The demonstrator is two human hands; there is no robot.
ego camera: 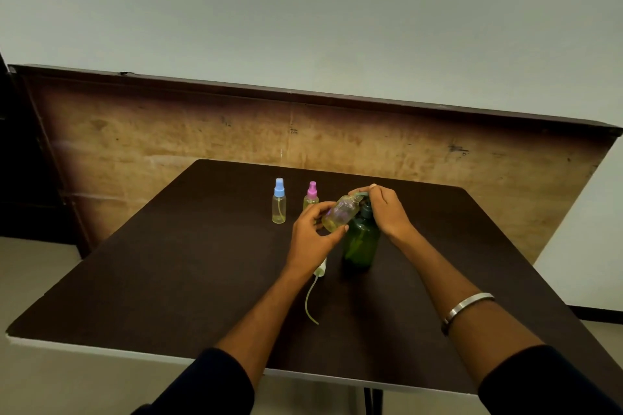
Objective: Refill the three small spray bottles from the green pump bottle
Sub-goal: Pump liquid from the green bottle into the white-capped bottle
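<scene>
The green pump bottle [361, 242] stands upright near the middle of the dark table [175, 266]. My right hand [384, 209] rests on its pump head. My left hand [312, 236] holds a clear, uncapped spray bottle [340, 212] tilted, its neck up against the pump spout; yellowish liquid sits in its lower end. A white spray cap with a long dip tube [315, 290] lies on the table under my left wrist. Behind stand a blue-capped spray bottle [279, 201] and a pink-capped spray bottle [310, 196], both upright with a little yellow liquid.
A worn wooden board [202, 131] leans upright behind the table's far edge. The table's white front edge [101, 349] runs close to my sleeves. A metal bangle [467, 308] is on my right forearm.
</scene>
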